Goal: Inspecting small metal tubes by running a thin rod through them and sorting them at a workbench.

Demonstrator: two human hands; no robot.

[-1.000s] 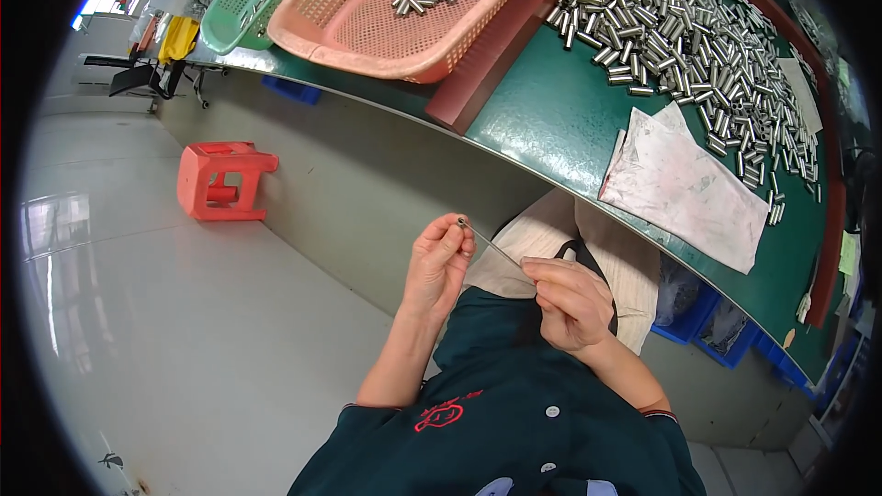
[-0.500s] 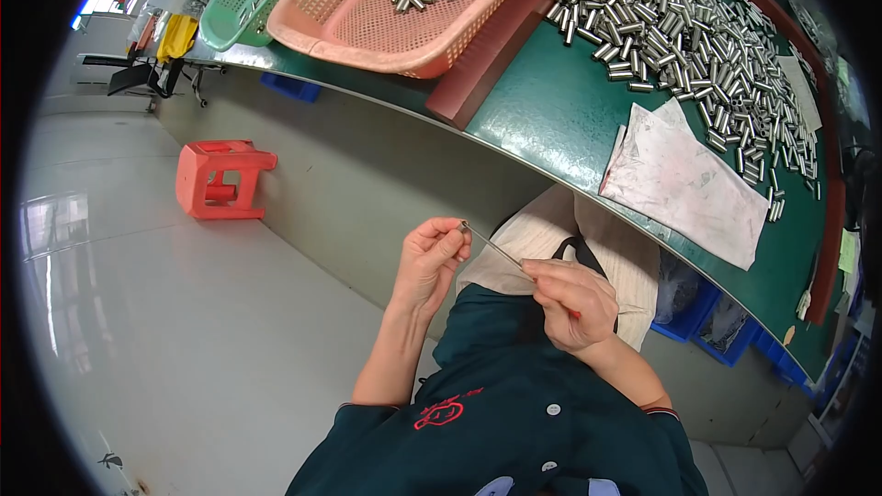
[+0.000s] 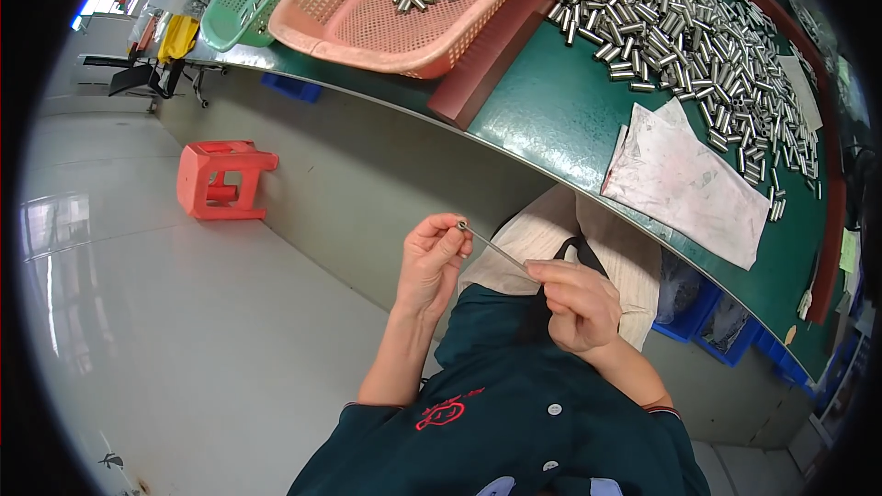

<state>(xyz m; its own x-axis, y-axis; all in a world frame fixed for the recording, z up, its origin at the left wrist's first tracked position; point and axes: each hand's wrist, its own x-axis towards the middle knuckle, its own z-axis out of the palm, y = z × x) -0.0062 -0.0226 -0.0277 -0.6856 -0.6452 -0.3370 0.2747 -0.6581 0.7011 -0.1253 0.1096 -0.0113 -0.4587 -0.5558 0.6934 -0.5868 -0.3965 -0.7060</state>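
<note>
My left hand (image 3: 430, 262) pinches a small metal cylinder (image 3: 461, 226) between thumb and fingertips, held over my lap below the table edge. My right hand (image 3: 574, 301) grips a thin metal rod (image 3: 496, 248) whose tip meets the cylinder's end. Both hands sit close together in front of my dark green shirt and a black strap. On the green table (image 3: 560, 110) above lies a wide heap of several similar metal cylinders (image 3: 698, 46).
A pink mesh basket (image 3: 367, 18) holds several cylinders, next to a green basket (image 3: 248, 0). A white cloth bag (image 3: 684, 179) lies on the table by a red-brown divider (image 3: 501, 55). A red plastic stool (image 3: 220, 179) stands on the grey floor at left. Blue bins (image 3: 726, 331) sit under the table.
My hands have stayed nearly where they were, the left one shifting very slightly. The rod remains at the cylinder's end.
</note>
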